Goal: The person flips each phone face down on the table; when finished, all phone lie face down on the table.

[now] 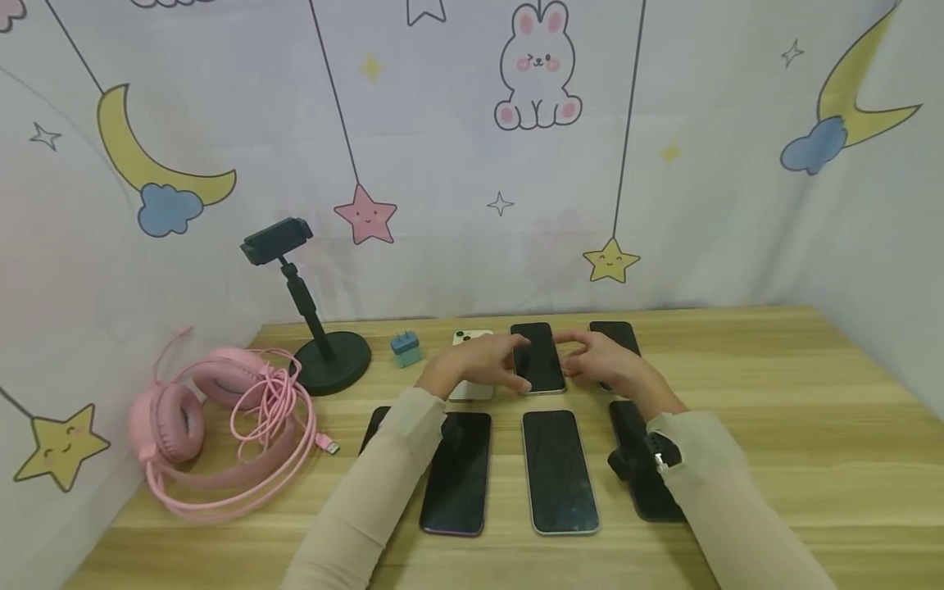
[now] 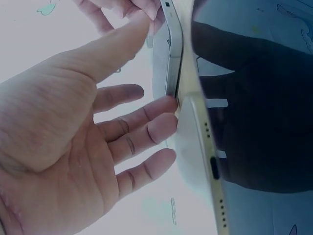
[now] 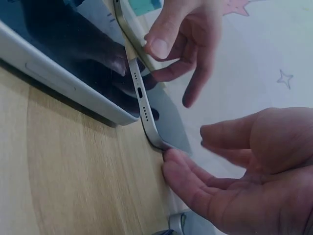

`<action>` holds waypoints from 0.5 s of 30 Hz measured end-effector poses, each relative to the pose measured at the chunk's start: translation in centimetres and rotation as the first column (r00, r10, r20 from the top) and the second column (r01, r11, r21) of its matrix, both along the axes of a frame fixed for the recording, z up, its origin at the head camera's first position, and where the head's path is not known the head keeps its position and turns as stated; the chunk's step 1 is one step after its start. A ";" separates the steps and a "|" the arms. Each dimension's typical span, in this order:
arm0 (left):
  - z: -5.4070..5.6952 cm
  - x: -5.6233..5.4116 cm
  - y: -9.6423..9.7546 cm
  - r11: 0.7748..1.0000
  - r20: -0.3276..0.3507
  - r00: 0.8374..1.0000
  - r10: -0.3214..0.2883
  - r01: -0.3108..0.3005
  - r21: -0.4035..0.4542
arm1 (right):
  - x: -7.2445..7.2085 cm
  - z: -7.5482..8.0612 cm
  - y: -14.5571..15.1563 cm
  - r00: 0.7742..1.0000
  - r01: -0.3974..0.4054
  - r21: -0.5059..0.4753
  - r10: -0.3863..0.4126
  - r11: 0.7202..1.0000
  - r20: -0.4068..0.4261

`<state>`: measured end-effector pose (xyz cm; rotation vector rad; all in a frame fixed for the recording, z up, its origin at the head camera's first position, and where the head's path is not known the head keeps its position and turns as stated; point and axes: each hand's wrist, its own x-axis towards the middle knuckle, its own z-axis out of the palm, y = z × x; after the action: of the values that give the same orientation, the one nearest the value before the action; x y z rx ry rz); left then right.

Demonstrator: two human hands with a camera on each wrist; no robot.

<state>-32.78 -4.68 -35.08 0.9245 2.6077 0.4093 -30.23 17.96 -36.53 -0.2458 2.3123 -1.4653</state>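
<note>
My left hand [image 1: 483, 360] reaches over a white phone [image 1: 472, 392] lying with its camera side up. Its fingers are loosely bent toward the left edge of a black-screened phone [image 1: 538, 356] in the back row. On the other side of that phone is my right hand [image 1: 601, 360], fingers apart. In the right wrist view, its lower fingertips [image 3: 173, 159] meet or nearly meet the corner of the silver-edged phone [image 3: 146, 107]. Neither hand grips anything. Another dark phone [image 1: 618, 334] lies partly hidden behind the right hand.
Nearer me lie more phones: a purple-edged one [image 1: 457, 475], a silver-edged one [image 1: 562, 471], and two partly covered by my arms. To the left are pink headphones [image 1: 170, 422] with coiled cable, a black stand [image 1: 328, 360] and a blue charger plug [image 1: 406, 348]. A patterned cloth [image 1: 442, 164] hangs behind.
</note>
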 end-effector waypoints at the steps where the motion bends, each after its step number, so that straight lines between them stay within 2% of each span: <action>1: 0.0 0.0 0.1 1.000 0.001 1.000 -0.003 0.003 -0.002 | 0.0 0.0 -0.1 1.000 0.008 -0.001 -0.008 1.000 0.004; 9: -0.1 0.3 0.6 0.999 -0.035 0.999 -0.011 0.009 -0.034 | 0.0 -0.2 -0.6 0.992 0.119 0.034 -0.120 0.992 0.036; 15: -0.1 0.3 0.6 0.999 -0.048 0.999 -0.010 0.009 -0.032 | -0.1 -0.1 -0.9 0.988 0.144 0.038 -0.146 0.989 0.049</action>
<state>-32.43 -4.06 -35.13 0.9468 2.6443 0.3456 -30.33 17.06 -36.59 -0.0304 2.3543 -1.4796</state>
